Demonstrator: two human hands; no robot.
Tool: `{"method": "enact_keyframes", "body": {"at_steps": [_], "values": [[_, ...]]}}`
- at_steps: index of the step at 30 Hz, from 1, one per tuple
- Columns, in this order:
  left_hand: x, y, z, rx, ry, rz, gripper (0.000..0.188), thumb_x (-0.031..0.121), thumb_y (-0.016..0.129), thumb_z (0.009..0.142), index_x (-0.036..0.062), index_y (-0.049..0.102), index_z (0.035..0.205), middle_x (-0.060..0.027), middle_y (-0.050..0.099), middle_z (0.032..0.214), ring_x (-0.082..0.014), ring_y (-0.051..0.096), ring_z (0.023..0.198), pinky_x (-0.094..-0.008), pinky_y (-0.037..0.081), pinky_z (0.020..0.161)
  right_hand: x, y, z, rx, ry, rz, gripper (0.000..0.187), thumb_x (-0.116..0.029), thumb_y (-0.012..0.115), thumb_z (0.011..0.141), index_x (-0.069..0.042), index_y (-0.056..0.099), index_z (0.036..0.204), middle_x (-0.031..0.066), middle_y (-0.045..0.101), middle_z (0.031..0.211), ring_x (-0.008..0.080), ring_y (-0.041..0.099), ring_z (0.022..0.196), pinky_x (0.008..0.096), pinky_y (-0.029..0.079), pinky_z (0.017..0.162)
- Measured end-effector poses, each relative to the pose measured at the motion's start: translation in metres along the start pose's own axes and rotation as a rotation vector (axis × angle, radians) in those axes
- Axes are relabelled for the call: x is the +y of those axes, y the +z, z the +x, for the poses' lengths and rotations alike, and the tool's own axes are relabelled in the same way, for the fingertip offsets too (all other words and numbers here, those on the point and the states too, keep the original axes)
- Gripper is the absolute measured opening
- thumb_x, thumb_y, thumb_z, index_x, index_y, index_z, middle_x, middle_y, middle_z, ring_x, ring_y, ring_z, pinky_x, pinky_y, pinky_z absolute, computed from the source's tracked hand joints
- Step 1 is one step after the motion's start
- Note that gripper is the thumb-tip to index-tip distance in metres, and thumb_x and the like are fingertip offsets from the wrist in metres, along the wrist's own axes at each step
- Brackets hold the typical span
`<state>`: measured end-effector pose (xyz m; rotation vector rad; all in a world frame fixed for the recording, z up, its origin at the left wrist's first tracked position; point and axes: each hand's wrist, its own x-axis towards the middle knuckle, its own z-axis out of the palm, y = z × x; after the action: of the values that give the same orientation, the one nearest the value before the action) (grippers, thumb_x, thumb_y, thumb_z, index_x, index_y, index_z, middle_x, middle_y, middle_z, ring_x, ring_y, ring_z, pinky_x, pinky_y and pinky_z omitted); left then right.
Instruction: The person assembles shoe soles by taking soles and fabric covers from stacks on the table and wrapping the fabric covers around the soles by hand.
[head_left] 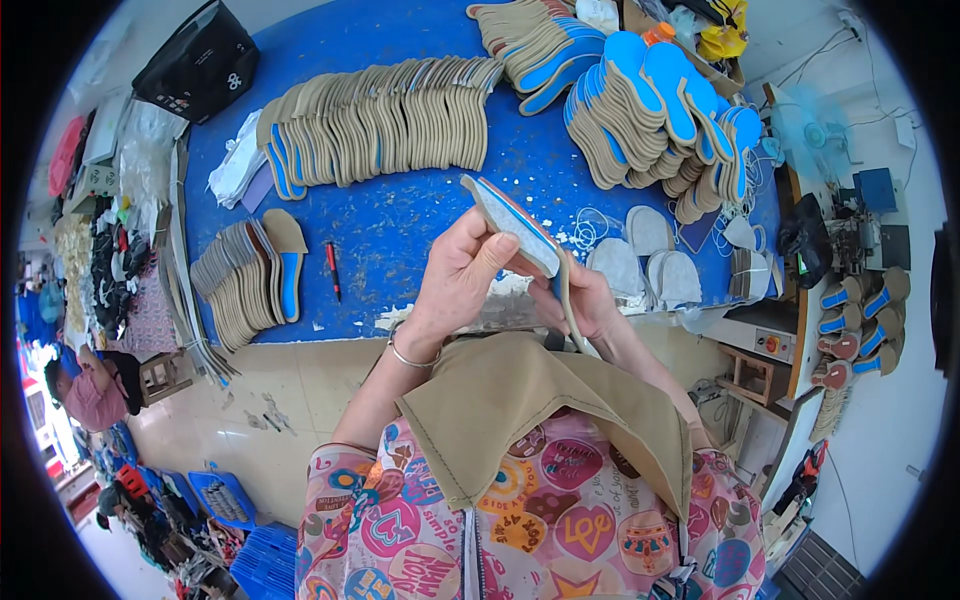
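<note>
In front of my chest I hold a shoe insole (531, 213) with a tan edge, a blue strip and a pale grey pad lying along it. My left hand (455, 277) is closed around one end, its thumb pressed on the pad. My right hand (590, 302) grips the other end, where the tan part bends downward; some of its fingers are hidden behind the insole. Just right of my hands, pale grey pads (675, 279) lie in small piles on the blue table (390, 230).
Long rows of tan insoles (385, 125) stand across the table, with more blue-topped insoles (640, 110) heaped at the far right. A shorter stack (245, 285) and a red-black pen (333, 272) lie left. A black bag (197, 62) stands far left; another person (95, 390) sits beyond.
</note>
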<state>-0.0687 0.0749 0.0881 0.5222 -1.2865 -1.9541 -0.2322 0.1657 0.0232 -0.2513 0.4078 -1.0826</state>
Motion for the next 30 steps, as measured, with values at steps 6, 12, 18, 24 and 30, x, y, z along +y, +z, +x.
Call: {"method": "enact_keyframes", "body": {"at_steps": [6,12,18,24,30], "values": [[0.000,-0.001,0.001,-0.008,0.082,0.023,0.021,0.017,0.047,0.091,-0.0024,0.051,0.099,-0.0100,0.062,0.084,-0.0166,0.062,0.070,-0.0265,0.050,0.062,0.005,0.001,0.004,-0.125,0.048,0.076,0.048,-0.049,0.037,0.088,-0.005,0.054,0.093,0.0094,0.045,0.053,0.0167,0.040,0.035,0.0264,0.032,0.037],[0.008,0.000,0.005,-0.019,0.179,0.173,0.021,0.017,0.047,0.092,-0.0019,0.054,0.093,-0.0097,0.064,0.079,-0.0140,0.061,0.066,-0.0256,0.049,0.060,0.004,0.009,0.005,-0.173,0.121,0.211,0.046,-0.048,0.037,0.089,-0.004,0.049,0.094,0.0092,0.045,0.054,0.0168,0.040,0.036,0.0269,0.032,0.038],[0.001,-0.009,0.006,0.032,0.175,0.265,0.021,0.017,0.046,0.092,-0.0021,0.054,0.093,-0.0099,0.065,0.077,-0.0122,0.062,0.067,-0.0234,0.048,0.061,0.000,0.022,0.008,0.158,-0.026,-0.141,0.043,-0.039,0.046,0.089,-0.003,0.044,0.113,0.0113,0.054,0.078,0.0177,0.054,0.065,0.0247,0.043,0.058],[-0.005,-0.009,-0.002,0.084,0.006,0.255,0.017,0.014,0.045,0.092,-0.0005,0.053,0.088,-0.0103,0.065,0.075,-0.0119,0.063,0.068,-0.0220,0.048,0.059,-0.039,0.064,0.007,0.359,-0.460,-0.953,0.029,-0.013,0.057,0.084,0.001,0.057,0.109,0.0088,0.062,0.096,0.0098,0.057,0.087,0.0243,0.046,0.075],[0.000,0.000,-0.010,0.090,0.065,0.438,0.015,0.013,0.048,0.091,0.0009,0.053,0.083,-0.0081,0.065,0.071,-0.0093,0.061,0.065,-0.0214,0.046,0.056,-0.054,0.088,0.009,0.385,-0.332,-1.250,0.016,-0.005,0.058,0.080,0.002,0.064,0.094,0.0038,0.064,0.078,0.0056,0.056,0.070,0.0211,0.047,0.062]]}}
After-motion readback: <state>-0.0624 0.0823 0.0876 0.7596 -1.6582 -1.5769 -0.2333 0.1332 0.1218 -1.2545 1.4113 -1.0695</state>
